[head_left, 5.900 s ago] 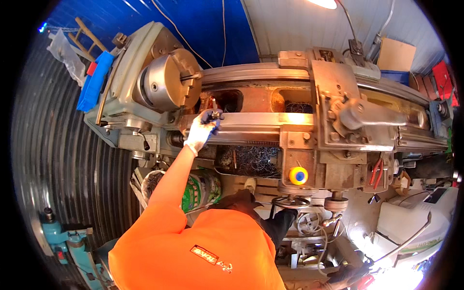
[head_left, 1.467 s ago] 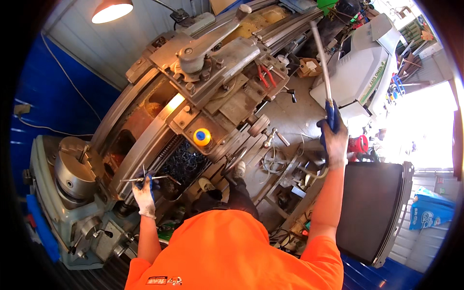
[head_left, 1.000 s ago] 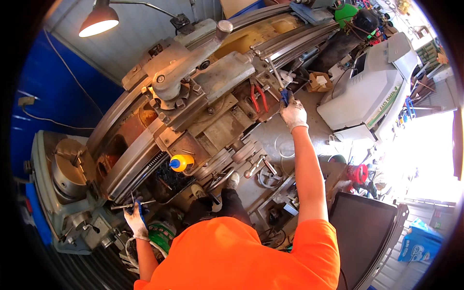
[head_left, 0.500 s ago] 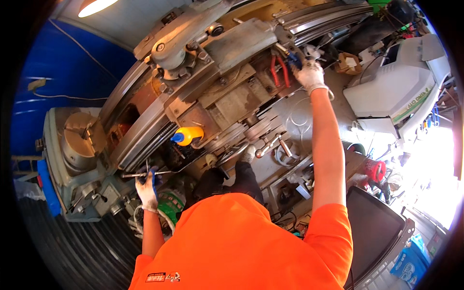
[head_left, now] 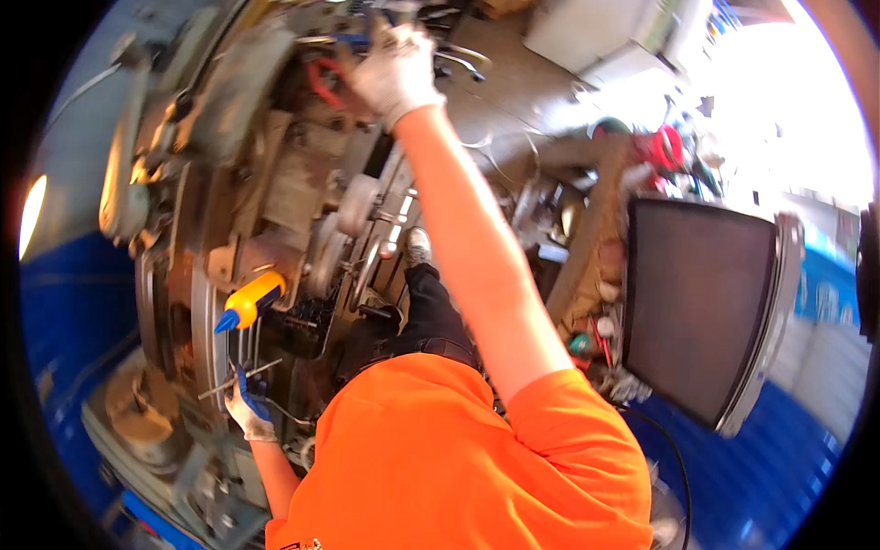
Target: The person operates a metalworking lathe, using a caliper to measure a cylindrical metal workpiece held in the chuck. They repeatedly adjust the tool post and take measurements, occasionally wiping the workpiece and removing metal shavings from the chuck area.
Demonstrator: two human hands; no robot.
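My left hand [head_left: 247,410], in a white glove with a blue palm, is closed round a thin metal bar [head_left: 268,366] that sticks out on both sides of the fingers. It is beside the lathe bed, near the chuck [head_left: 142,412]. My right hand [head_left: 396,75], gloved alike, is stretched far forward over the other end of the lathe carriage. Red-handled pliers [head_left: 323,82] lie right beside it. Motion smears its fingers, and whether they hold anything is unclear. A yellow bottle with a blue tip [head_left: 252,301] rests on the carriage between the hands.
The lathe carriage [head_left: 293,188] with its handwheels stands in front of me. A dark flat screen [head_left: 697,307] is at my right, beside a wooden bench edge [head_left: 591,220] with clutter. A red round container [head_left: 662,147] stands farther off. My shoe [head_left: 417,246] shows below.
My view has swung to the right, so the lathe now lies to the left and looks turned. The left hand still grips the bar; the right stays near the red pliers.
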